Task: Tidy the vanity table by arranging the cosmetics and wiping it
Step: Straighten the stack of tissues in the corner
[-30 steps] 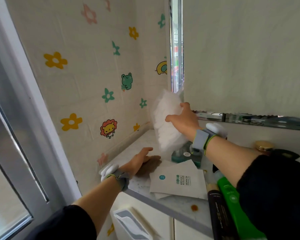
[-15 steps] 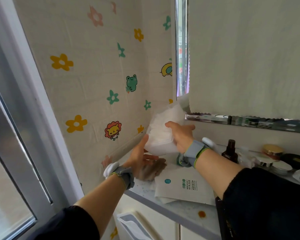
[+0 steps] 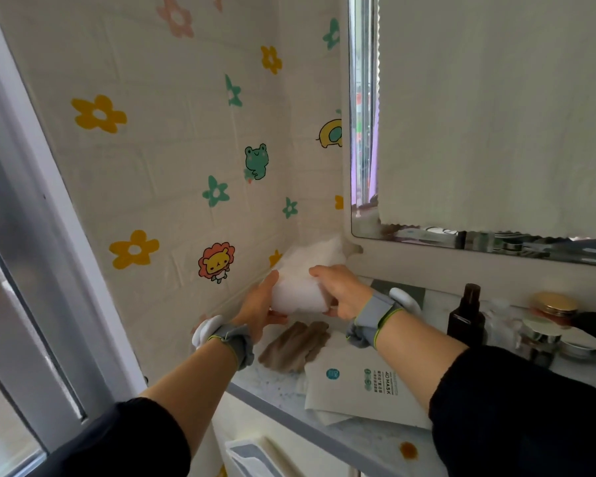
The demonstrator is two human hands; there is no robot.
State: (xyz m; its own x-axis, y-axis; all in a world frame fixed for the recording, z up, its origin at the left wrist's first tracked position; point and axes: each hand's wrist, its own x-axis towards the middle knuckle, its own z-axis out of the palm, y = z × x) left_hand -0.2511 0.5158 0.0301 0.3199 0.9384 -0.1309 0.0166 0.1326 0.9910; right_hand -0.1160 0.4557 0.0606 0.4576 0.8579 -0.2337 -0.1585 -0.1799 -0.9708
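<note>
Curling left hand (image 3: 259, 306) and right hand (image 3: 342, 291) fingers round the white pack (image 3: 301, 285) mid-frame, we are aiming to seat it upright.

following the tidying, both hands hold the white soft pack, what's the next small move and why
Probably set the white soft pack down in the corner: left hand and right hand hold it just above the speckled tabletop, beside the flowered wall.
</note>
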